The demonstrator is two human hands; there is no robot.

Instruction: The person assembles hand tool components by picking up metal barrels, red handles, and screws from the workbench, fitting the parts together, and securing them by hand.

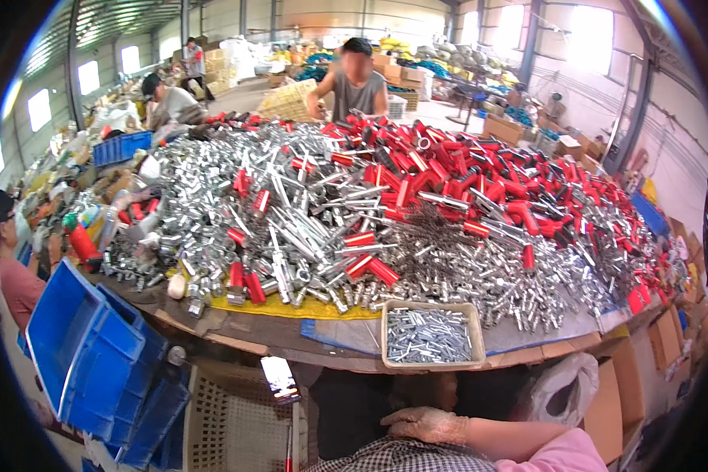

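A gloved right hand [426, 425] rests flat, fingers loosely together, on checked fabric [401, 458] at the lap, gripping nothing. Just above it sits a shallow beige plastic tray of small silver metal parts [430, 334] on the table edge. Beyond spreads a heap of chrome and red-handled fittings [385, 212]. Left of the hand: stacked blue plastic crates [94, 354].

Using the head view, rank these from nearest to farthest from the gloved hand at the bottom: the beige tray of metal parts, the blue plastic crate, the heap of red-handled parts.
1. Beige tray of silver metal parts: just above the gloved hand, at the table edge.
2. Red-handled parts heap: up the table, toward the right.
3. Blue plastic crate: far left, below the table edge. Its gap from the heap is not large.
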